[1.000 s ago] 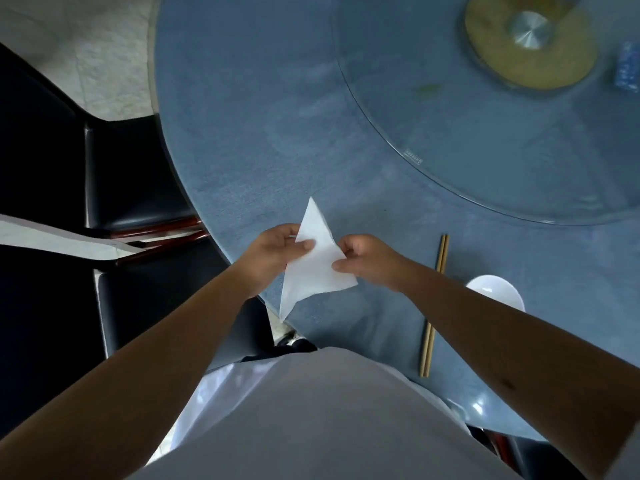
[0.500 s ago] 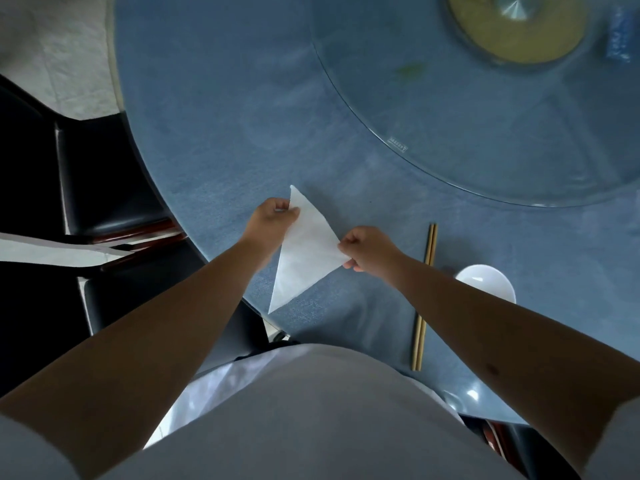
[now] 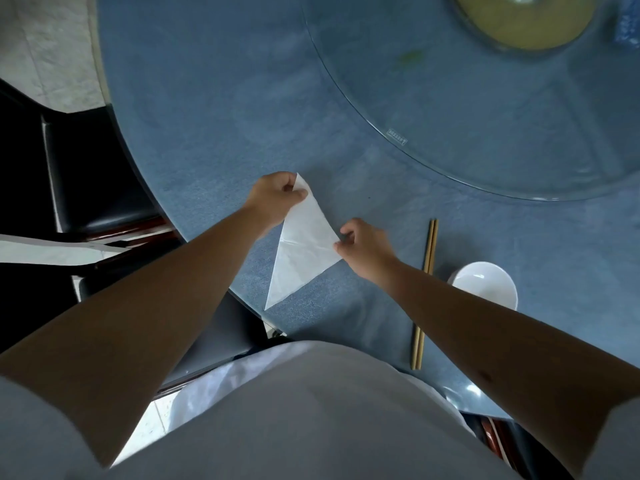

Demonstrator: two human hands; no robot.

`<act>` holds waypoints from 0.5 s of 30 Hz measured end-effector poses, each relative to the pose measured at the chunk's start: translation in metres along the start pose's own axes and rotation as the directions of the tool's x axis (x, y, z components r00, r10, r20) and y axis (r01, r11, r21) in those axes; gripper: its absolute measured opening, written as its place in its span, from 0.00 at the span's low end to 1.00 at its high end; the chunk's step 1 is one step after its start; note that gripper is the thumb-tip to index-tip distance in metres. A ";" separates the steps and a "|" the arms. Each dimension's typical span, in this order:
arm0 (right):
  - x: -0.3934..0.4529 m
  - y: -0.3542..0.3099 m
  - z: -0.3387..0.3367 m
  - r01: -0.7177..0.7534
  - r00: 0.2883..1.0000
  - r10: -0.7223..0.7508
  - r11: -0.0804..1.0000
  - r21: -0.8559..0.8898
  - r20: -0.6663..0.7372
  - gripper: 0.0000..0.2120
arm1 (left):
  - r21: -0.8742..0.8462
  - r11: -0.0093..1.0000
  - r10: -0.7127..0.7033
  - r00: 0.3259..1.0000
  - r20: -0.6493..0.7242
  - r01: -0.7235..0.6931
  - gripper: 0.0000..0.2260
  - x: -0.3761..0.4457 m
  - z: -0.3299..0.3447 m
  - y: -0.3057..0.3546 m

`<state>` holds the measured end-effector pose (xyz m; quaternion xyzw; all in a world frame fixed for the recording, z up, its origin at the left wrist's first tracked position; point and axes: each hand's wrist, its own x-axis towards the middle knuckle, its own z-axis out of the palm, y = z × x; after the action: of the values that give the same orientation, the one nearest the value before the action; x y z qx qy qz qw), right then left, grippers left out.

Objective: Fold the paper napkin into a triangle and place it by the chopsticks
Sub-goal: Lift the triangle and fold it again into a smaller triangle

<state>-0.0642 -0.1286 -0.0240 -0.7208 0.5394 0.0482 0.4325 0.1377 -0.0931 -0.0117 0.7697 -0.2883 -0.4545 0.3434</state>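
Note:
A white paper napkin (image 3: 301,247), folded into a triangle, is held over the blue tablecloth near the table's front edge. My left hand (image 3: 273,197) pinches its top corner. My right hand (image 3: 363,245) pinches its right corner. The lowest corner points down towards my body. A pair of wooden chopsticks (image 3: 425,292) lies on the cloth to the right of the napkin, partly hidden by my right forearm.
A white bowl (image 3: 485,285) sits just right of the chopsticks. A glass turntable (image 3: 485,116) covers the far right of the round table (image 3: 207,116). Black chairs (image 3: 86,188) stand at the left, beside the table's edge.
Both hands have moved the napkin forward and lower over the table. My left hand has shifted up to the top corner, and the triangle is stretched flatter between the two hands.

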 end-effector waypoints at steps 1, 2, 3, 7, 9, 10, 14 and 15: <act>-0.002 0.002 0.002 0.046 0.998 -0.049 0.997 -0.060 -0.051 0.15 | 0.022 1.000 0.017 1.000 0.002 -0.017 0.04 -0.001 0.000 0.000; -0.007 0.003 0.004 0.121 0.987 -0.134 0.983 -0.137 -0.091 0.18 | 0.027 0.999 0.029 1.000 0.010 -0.029 0.04 -0.002 -0.001 0.002; -0.013 0.004 0.006 0.228 0.961 -0.257 0.947 -0.225 -0.106 0.19 | 0.025 0.999 0.042 0.999 0.019 -0.042 0.04 -0.002 -0.002 0.002; -0.040 0.011 0.019 0.589 0.760 -0.640 0.602 -0.539 0.116 0.17 | 0.013 0.992 0.125 0.990 0.069 -0.126 0.04 -0.010 -0.007 0.008; -0.050 0.016 0.027 0.626 0.737 -0.643 0.532 -0.570 0.210 0.18 | -0.003 0.990 0.143 0.985 0.097 -0.143 0.06 -0.016 -0.009 0.009; -0.053 0.018 0.029 0.621 0.746 -0.626 0.535 -0.573 0.225 0.19 | 0.001 0.989 0.145 0.984 0.106 -0.145 0.06 -0.019 -0.011 0.008; -0.060 0.020 0.032 0.585 0.783 -0.579 0.566 -0.580 0.225 0.22 | 0.003 0.988 0.150 0.978 0.144 -0.152 0.07 -0.032 -0.020 0.002; -0.061 0.020 0.032 0.581 0.789 -0.571 0.572 -0.579 0.226 0.23 | 0.002 0.988 0.154 0.976 0.152 -0.156 0.08 -0.036 -0.023 -0.001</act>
<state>-0.0927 -0.0630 -0.0226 -0.9563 0.2252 0.0847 0.1659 0.1427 -0.0593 0.0140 0.7105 -0.3758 -0.4814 0.3495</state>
